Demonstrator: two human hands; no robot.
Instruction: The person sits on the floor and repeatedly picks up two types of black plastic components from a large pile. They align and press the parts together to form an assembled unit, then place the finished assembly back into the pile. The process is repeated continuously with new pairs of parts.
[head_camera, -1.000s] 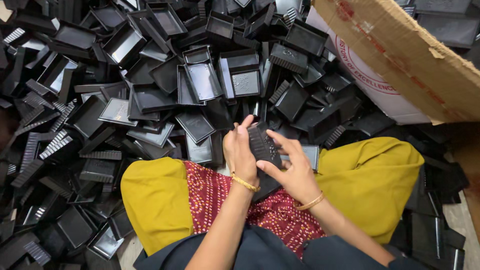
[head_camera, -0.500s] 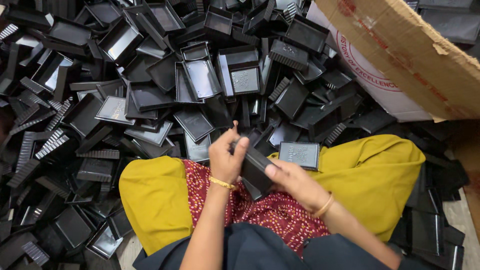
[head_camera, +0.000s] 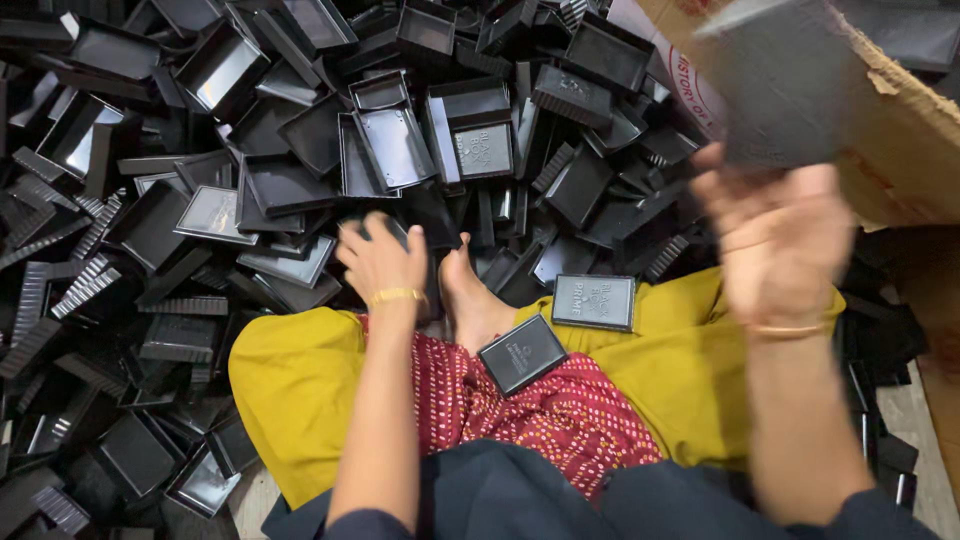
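seated cross-legged on the floor in yellow trousers (head_camera: 300, 380) and a red dotted cloth (head_camera: 560, 410), ringed by a heap of black plastic trays and lids (head_camera: 250, 180).

left hand (head_camera: 382, 262), with a gold bangle (head_camera: 397, 296) at the wrist, stretched out to the near edge of the heap, fingers spread a little and curled down onto a black tray piece (head_camera: 400, 232) right under the fingertips; touching it, but cannot tell if truly gripped, since the palm hides the underside.

right hand (head_camera: 775, 235) raised high and blurred by motion, fingers closed up around the lower edge of a dark flat box (head_camera: 785, 95), held up in front of the cardboard carton (head_camera: 900, 150) at the upper right. also a bangle on that wrist.

bare foot (head_camera: 470, 300) poking out between the knees, just beside the left hand.

two closed black boxes on the lap: one small black box (head_camera: 522, 354) tilted on the red cloth just below the foot, another flat black box with pale lettering (head_camera: 594, 301) lying on the yellow cloth of the right knee, near the first but apart from it.

dark garment (head_camera: 520, 495) bunched at the bottom edge.
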